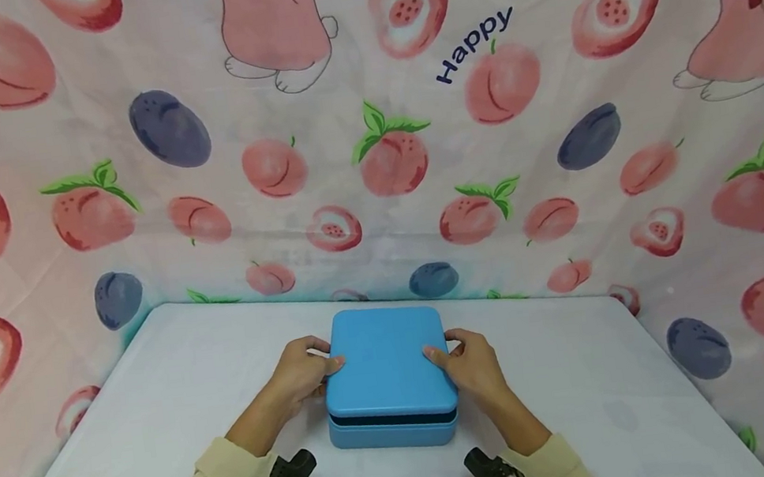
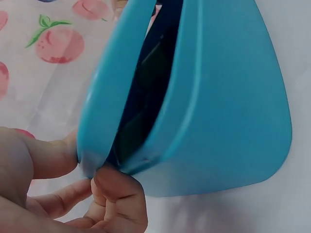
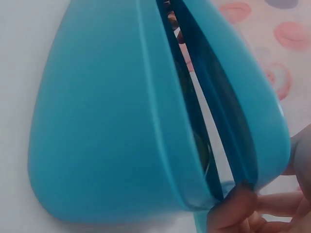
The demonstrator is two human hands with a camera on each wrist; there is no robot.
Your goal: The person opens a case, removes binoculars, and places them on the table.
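A blue box (image 1: 393,436) sits on the white table, its flat blue lid (image 1: 391,361) raised slightly so that a dark gap runs along the near side. My left hand (image 1: 301,374) pinches the lid's left edge, thumb on top and fingers beneath. On the opposite edge, my right hand (image 1: 474,364) grips the lid in the same way. Both wrist views look into the gap between the lid (image 2: 109,92) and the box wall (image 3: 102,116). Something with a curved rim shows dimly inside in the right wrist view; its kind cannot be made out.
The white table (image 1: 176,423) spreads around the box. A fruit-print cloth (image 1: 338,116) hangs behind it and down the sides. A black device (image 1: 293,469) sits at the left wrist, and another black device (image 1: 489,466) at the right, both near the beige sleeves.
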